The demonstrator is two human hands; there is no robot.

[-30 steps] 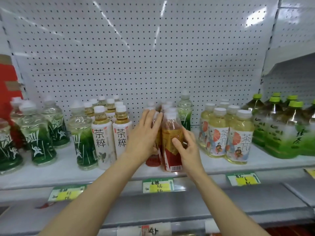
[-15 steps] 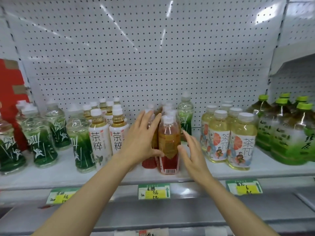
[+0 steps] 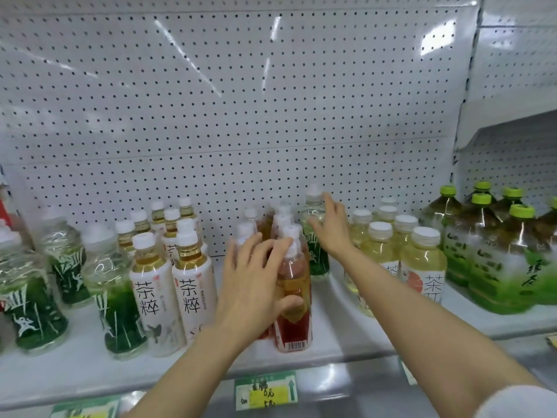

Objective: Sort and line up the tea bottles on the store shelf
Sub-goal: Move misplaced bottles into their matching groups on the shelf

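White pegboard (image 3: 241,101) behind; green-yellow price tag (image 3: 266,392) on rail below, another (image 3: 84,411) at left.

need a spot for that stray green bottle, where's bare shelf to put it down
Bare shelf lies between the red-label bottle and the orange-print bottles, under the right forearm. A gap behind the white-label bottles, by the pegboard. Crowded: the green-label bottles left, the green-cap bottles right.

White shelf (image 3: 346,336) – tea bottles (image 3: 193,285) upright in clusters, large green-capped bottles (image 3: 494,267) far right.
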